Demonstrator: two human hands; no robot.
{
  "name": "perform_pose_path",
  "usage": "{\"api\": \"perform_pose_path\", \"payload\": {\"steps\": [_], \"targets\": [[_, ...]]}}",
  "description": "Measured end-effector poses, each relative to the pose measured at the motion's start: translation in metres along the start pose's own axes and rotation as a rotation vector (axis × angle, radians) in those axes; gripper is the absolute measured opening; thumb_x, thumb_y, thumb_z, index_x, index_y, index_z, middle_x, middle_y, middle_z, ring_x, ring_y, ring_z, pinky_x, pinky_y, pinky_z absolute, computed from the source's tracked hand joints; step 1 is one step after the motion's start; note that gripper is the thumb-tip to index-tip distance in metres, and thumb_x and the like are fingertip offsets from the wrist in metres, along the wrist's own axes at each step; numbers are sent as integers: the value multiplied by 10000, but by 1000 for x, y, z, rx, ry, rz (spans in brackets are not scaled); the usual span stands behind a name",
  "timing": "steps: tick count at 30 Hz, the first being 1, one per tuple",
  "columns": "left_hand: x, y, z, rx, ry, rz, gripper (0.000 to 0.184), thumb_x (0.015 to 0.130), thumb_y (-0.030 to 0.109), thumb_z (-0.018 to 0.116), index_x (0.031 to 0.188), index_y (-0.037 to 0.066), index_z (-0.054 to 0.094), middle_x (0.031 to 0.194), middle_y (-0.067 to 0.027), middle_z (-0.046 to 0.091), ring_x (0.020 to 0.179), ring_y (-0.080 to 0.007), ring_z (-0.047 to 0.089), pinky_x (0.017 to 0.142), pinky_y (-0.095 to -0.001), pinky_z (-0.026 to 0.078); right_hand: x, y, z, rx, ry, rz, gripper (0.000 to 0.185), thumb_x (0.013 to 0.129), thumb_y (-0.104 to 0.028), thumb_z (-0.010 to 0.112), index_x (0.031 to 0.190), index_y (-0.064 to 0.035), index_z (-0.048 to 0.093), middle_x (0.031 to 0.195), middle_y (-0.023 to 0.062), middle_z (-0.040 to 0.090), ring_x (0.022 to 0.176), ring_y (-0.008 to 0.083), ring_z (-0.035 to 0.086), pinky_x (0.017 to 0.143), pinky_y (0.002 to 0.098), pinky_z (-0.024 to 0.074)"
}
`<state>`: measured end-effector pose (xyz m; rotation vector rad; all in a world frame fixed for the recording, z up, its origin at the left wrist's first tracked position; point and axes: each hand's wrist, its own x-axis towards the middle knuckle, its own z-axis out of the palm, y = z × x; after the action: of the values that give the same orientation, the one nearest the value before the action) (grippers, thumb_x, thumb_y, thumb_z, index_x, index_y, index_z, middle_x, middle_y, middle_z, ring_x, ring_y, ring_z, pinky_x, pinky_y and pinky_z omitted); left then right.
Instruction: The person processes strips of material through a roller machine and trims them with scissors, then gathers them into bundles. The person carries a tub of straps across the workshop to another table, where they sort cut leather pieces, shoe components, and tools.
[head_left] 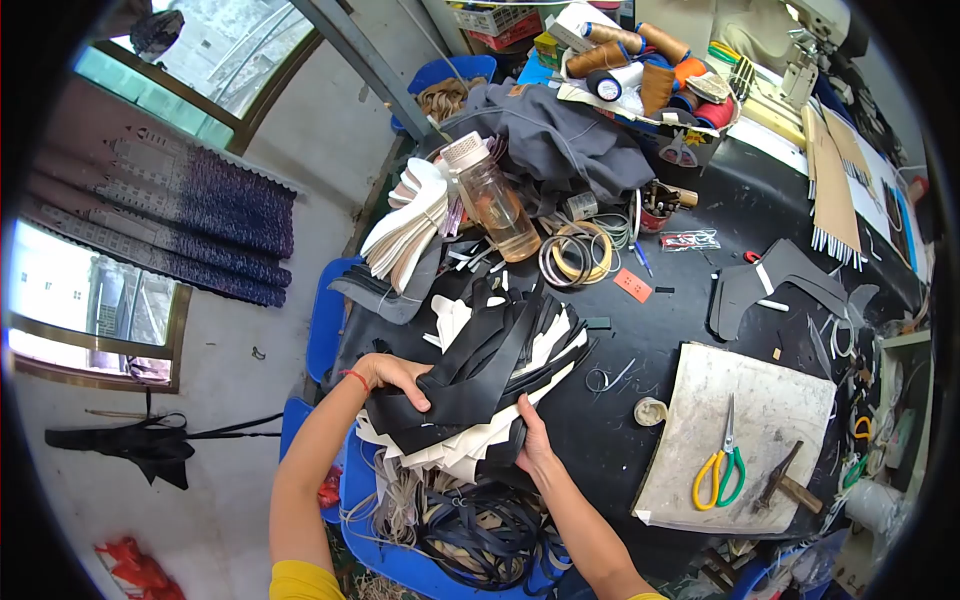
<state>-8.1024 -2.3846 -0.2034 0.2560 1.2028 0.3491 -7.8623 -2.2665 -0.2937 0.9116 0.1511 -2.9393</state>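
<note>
A thick stack of black and white cut pieces [485, 375], perhaps leather or cloth, is between my two hands at the near left edge of the black table. My left hand [395, 378] grips its left side, thumb on top and fingers mostly hidden. On the right side, my right hand [535, 436] holds the lower corner with the thumb up; its other fingers are under the stack. The layers fan out unevenly, white ones showing along the lower edge. Just beneath is a blue bin [358, 490] with dark and pale strips [480, 535] in it.
On the right, scissors [728, 455] and a hammer [785, 485] lie on a pale board [690, 400]. A small round pot [650, 411] stands beside it. Behind the stack are a bottle [495, 205], rolls of tape [580, 255] and a box of thread spools [650, 85].
</note>
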Motion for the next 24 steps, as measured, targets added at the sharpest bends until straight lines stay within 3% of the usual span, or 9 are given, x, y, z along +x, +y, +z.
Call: {"api": "perform_pose_path", "payload": {"steps": [6,9,10,16,17,19,20,22,24], "targets": [[4,-21,-6,159,312,-33,856,603,217,785,1282,-10,315,1197,-118,480,1064,-185,477,916,-282,380,-3,-3,8,66,-11,-15,574,801,-429,586,1159,6,479,1118,153,565,1010,280,555,912,400,413],[-13,14,12,-85,91,-43,937,574,181,795,1294,-68,250,1220,-127,462,1076,-162,457,941,-262,353,3,4,4,102,-7,-35,571,801,-423,589,1163,5,477,1118,151,565,1010,282,554,915,402,410],[-17,18,17,-76,134,-52,964,567,170,795,1312,-69,232,1245,-128,443,1111,-165,429,977,-253,301,2,4,5,87,-3,-50,573,803,-421,588,1169,4,473,1129,151,560,1021,282,548,922,404,405],[-10,-20,3,-62,261,177,948,528,132,801,1298,-58,283,1249,-105,440,1128,-144,409,986,-247,275,-4,6,19,109,-77,-25,503,812,-349,596,1153,3,483,1085,128,581,959,235,579,880,350,441],[-20,-24,4,-45,275,235,983,473,141,823,1287,-59,310,1232,-91,457,1105,-150,434,968,-253,302,-13,5,33,130,-110,2,441,804,-304,607,1110,-5,503,1026,115,598,922,217,589,845,341,460],[-49,-76,-13,-16,370,275,982,413,142,838,1249,-70,368,1161,-90,506,1033,-166,486,933,-265,346,-27,10,67,-45,-120,-11,423,778,-237,646,1089,-12,467,974,76,576,869,159,581,776,300,479],[-82,-59,22,-53,413,349,997,440,155,835,1260,-103,330,1188,-117,491,1060,-184,480,943,-275,342,-40,14,92,-135,-160,-68,497,764,-235,669,1133,-3,429,996,78,566,886,154,569,784,290,469],[-137,-75,60,-13,524,615,973,483,181,823,1258,-129,323,1195,-144,493,1055,-216,501,926,-299,368,-63,20,140,-423,-315,-222,690,717,-255,716,1229,20,345,1103,122,514,997,192,511,884,297,403],[-187,-149,91,37,1145,456,815,593,193,760,1240,-113,369,1173,-147,514,1033,-233,524,900,-313,402,-82,39,179,-471,-465,-387,824,678,-308,736,1277,35,286,1156,163,488,1063,245,484,932,328,363]]}}
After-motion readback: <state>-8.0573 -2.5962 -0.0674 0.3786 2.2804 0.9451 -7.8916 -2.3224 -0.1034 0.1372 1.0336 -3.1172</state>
